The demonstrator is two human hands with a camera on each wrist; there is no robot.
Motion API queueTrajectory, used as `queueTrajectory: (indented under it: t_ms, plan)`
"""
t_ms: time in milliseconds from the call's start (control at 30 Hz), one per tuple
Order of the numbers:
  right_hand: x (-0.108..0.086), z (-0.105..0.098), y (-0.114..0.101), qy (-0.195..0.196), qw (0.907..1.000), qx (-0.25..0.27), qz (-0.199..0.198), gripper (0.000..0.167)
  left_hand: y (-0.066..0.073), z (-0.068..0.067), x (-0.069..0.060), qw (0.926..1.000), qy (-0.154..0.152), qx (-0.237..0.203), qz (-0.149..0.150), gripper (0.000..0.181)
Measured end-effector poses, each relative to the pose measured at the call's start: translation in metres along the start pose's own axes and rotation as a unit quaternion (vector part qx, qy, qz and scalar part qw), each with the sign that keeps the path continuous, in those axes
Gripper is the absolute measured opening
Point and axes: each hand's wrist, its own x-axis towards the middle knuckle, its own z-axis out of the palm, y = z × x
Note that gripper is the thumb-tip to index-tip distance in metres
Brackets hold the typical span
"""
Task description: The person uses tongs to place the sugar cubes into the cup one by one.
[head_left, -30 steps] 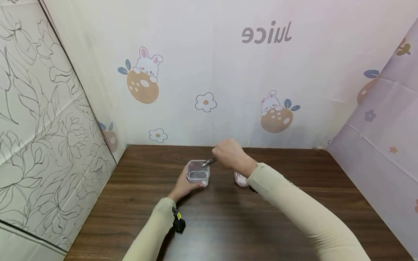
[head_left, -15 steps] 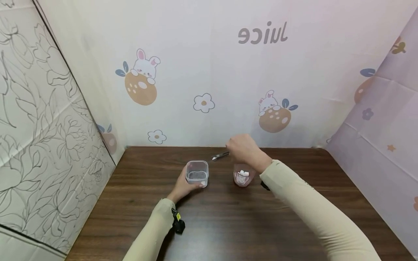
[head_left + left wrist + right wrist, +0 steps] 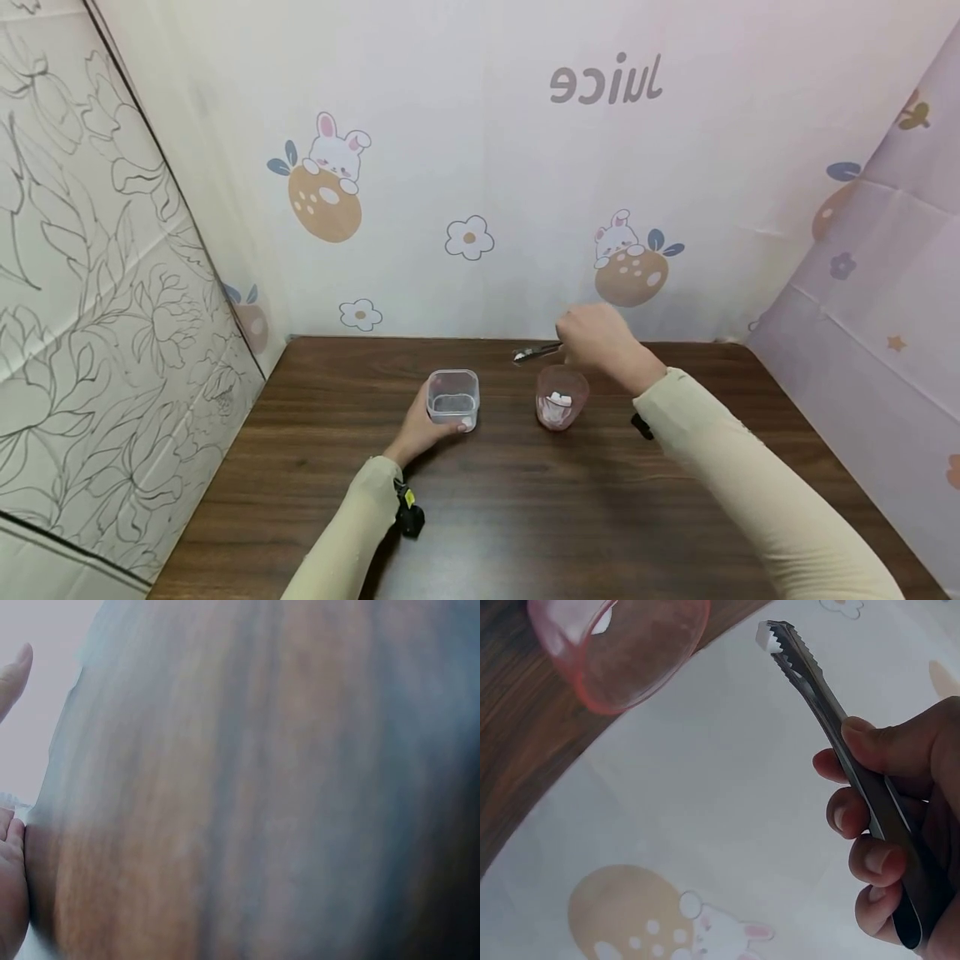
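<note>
My left hand [image 3: 422, 425] grips a clear square plastic container [image 3: 455, 406] by its side, thumb at the front. A small white spot shows in its near corner, too small to identify. In the right wrist view, my right hand [image 3: 911, 787] holds metal tongs [image 3: 829, 724], fingers curled round the arms. The serrated tips pinch a small white cube [image 3: 766, 637]. From the head view, the tongs point left, above and behind a pink see-through cup [image 3: 556, 423] with several white pieces [image 3: 557, 400] inside. The left wrist view shows only part of the hand.
The dark wood table [image 3: 480, 517] runs back to a patterned wall sheet [image 3: 480, 167]. Side sheets [image 3: 112, 333] close in the left and right. A black wrist camera [image 3: 410, 512] sits on the left wrist.
My right hand has moved right with the tongs, from over the clear container to behind the pink cup, which is now in fuller view. The left hand and container stay put.
</note>
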Motion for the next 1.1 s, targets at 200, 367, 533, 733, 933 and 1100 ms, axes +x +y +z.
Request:
queueTrajectory:
  t_ms: [200,367,533,733,933,1100]
  plan:
    - [-0.014,0.003,0.016,0.003,0.9996,0.024,0.015,0.032,-0.013,0.002,0.003,0.9999,0.012,0.005,0.005,0.098]
    - [-0.024,0.006,0.029,0.002,0.9993,0.029,0.024,0.032,-0.036,0.004,0.01,0.9995,0.017,0.028,0.003,0.102]
    - [-0.033,0.008,0.037,-0.007,0.9988,0.037,0.031,0.025,-0.043,0.003,0.014,0.9994,0.017,0.03,-0.003,0.104]
    - [-0.044,0.011,0.041,-0.023,0.9984,0.038,0.034,0.024,-0.044,0.003,0.014,0.9992,0.018,0.031,-0.017,0.105]
    - [-0.051,0.018,0.042,-0.035,0.9975,0.048,0.037,0.021,-0.045,0.004,0.012,0.999,0.019,0.035,-0.022,0.104]
    - [-0.055,0.025,0.04,-0.044,0.9974,0.047,0.032,0.023,-0.045,0.004,0.011,0.9989,0.018,0.034,-0.028,0.104]
